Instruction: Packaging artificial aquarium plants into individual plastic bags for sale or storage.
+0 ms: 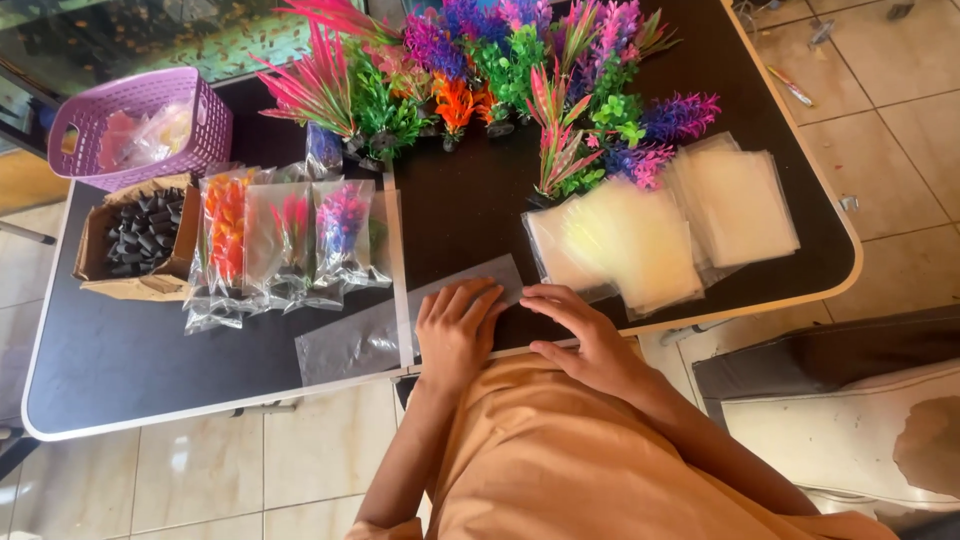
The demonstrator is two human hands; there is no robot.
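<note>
My left hand [455, 330] lies flat, fingers together, on a clear plastic bag [350, 340] spread on the black table [130, 360] near its front edge. My right hand [580, 330] rests palm down just beside it, fingertips touching the bag's right end. Neither hand grips anything. A stack of clear empty bags [640, 235] lies to the right of my hands. Bagged plastic plants [285, 240] lie in a row to the left.
Loose colourful plastic aquarium plants [500, 70] crowd the table's far side. A purple basket [140, 125] and a cardboard box of black bases [140, 235] stand at the far left. A padded seat [830, 400] sits on the tiled floor to the right.
</note>
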